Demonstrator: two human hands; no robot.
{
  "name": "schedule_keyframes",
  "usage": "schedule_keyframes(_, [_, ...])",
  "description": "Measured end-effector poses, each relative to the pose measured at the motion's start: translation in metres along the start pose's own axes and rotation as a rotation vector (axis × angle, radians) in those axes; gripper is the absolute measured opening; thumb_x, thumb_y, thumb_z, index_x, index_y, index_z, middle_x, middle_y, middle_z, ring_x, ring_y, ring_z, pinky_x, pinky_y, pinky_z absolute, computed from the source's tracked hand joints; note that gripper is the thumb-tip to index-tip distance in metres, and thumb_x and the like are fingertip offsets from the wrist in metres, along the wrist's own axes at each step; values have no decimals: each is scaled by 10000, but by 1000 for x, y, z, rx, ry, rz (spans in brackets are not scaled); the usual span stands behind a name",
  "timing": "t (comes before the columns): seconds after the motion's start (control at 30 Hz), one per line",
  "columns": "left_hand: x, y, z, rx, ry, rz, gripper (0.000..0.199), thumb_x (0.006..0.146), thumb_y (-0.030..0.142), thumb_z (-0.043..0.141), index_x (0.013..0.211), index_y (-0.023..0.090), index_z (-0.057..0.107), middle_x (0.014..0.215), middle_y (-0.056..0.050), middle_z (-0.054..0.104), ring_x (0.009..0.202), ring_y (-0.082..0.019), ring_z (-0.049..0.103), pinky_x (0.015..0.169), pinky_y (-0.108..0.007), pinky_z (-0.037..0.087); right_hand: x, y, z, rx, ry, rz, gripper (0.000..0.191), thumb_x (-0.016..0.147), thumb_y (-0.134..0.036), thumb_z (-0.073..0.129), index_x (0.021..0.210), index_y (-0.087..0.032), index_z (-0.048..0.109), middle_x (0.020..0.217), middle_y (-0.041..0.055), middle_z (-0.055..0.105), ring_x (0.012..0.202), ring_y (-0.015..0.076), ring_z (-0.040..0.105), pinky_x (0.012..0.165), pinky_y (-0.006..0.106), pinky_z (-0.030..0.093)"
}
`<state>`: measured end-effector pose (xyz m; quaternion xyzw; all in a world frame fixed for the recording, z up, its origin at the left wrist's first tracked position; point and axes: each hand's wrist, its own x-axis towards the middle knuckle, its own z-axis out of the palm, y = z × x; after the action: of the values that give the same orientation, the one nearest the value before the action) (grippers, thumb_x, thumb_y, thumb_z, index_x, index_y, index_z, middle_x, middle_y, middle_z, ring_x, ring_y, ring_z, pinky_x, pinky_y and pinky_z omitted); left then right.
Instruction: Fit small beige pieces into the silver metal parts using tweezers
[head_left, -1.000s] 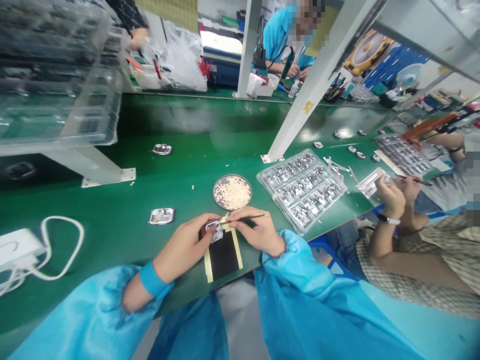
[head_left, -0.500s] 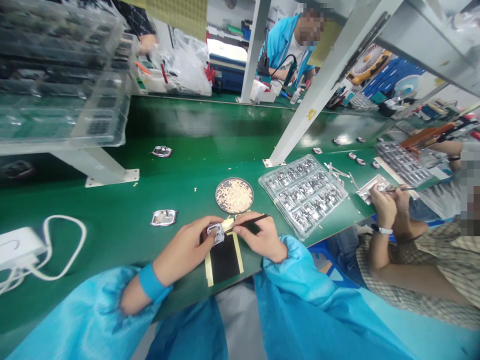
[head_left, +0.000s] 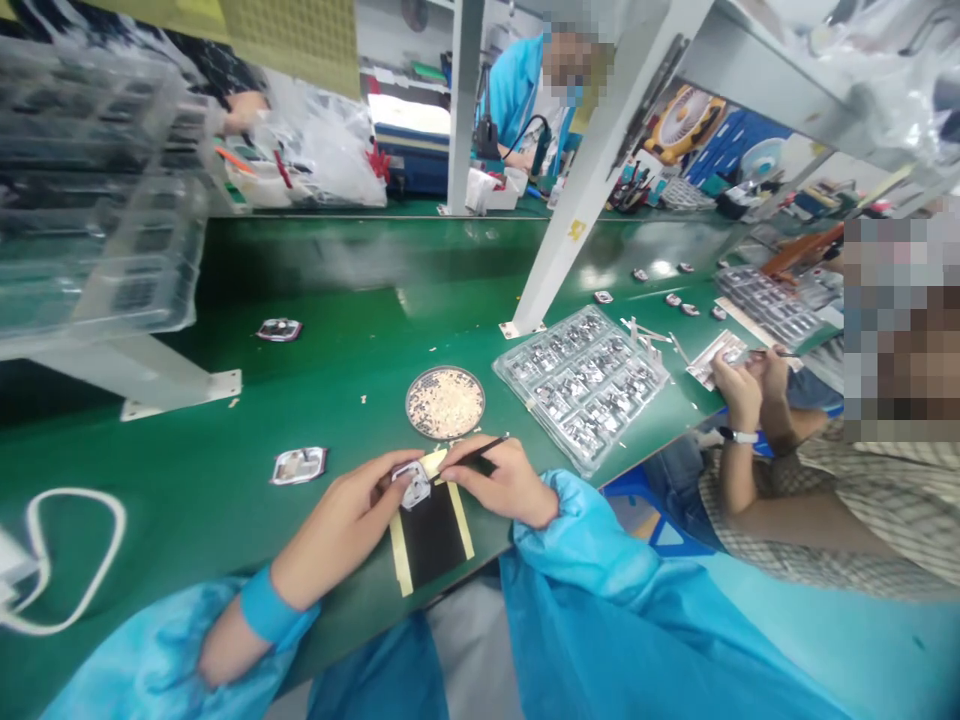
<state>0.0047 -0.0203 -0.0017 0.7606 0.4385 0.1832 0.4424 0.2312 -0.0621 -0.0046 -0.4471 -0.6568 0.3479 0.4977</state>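
Between thumb and fingers, my left hand (head_left: 365, 507) grips a small silver, rounded-square device casing (head_left: 413, 486) over the top of a black mat (head_left: 431, 540) edged with pale yellow tape. My right hand (head_left: 501, 480) holds dark tweezers (head_left: 480, 450) like a pen, their tip at the casing's right side. Whether the tip touches it or carries a part is too small to tell. Just beyond my hands lies a round dish (head_left: 445, 402) of tiny beige and dark pieces. To its right is a clear compartment tray (head_left: 583, 385) filled with small metallic parts.
Similar casings (head_left: 298, 466) lie at left and farther back. A white cable (head_left: 120, 520) loops at the left edge. Shelf posts (head_left: 559, 230) rise from the green bench (head_left: 337, 350). Stacked clear trays (head_left: 97, 260) stand upper left. A co-worker's hands (head_left: 742, 380) work at right.
The camera view has turned, so the bench things appear shifted left. My hands keep the casing and tweezers together over the mat, with the casing tilted slightly differently.
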Motion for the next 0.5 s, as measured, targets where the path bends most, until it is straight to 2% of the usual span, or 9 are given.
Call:
schedule_keyframes(0.13, [-1, -6, 0, -14, -14, -55, 467, 946, 557, 483, 1267, 253, 635, 1171, -31, 710, 930, -225, 671, 816, -275, 530, -2, 5, -7, 227, -67, 133, 230, 880, -377, 734, 931, -153, 730, 938, 77, 747, 903, 181, 716, 861, 297, 576])
schedule_keyframes(0.27, [1, -15, -1, -33, -19, -125, 562, 866, 645, 553, 1251, 250, 656, 1128, -39, 730, 901, -243, 700, 748, -266, 565, -3, 11, -9, 378, -121, 188, 329, 822, -452, 777, 885, -136, 708, 922, 91, 738, 931, 198, 709, 915, 336, 559])
schedule_keyframes(0.37, [7, -18, -5, -66, -12, -212, 663, 748, 720, 623, 1209, 247, 688, 1086, -49, 748, 918, -272, 720, 719, -276, 597, -5, 10, -10, 505, -101, 240, 405, 768, -503, 809, 864, -139, 658, 840, 65, 718, 820, 176, 705, 820, 307, 573])
schedule_keyframes(0.43, [10, -19, -9, -95, -6, -255, 669, 695, 731, 659, 1161, 253, 713, 1068, -50, 756, 952, -285, 726, 751, -287, 612, -10, 5, -17, 595, -69, 262, 415, 818, -533, 756, 862, -147, 608, 810, 57, 703, 756, 160, 694, 740, 285, 569])
schedule_keyframes(0.5, [12, -22, -12, -123, 61, -252, 631, 675, 704, 697, 1121, 259, 727, 1049, -50, 762, 965, -297, 729, 747, -300, 623, -18, -2, -33, 650, -21, 254, 405, 909, -547, 649, 850, -155, 564, 817, 69, 698, 746, 166, 691, 712, 294, 562])
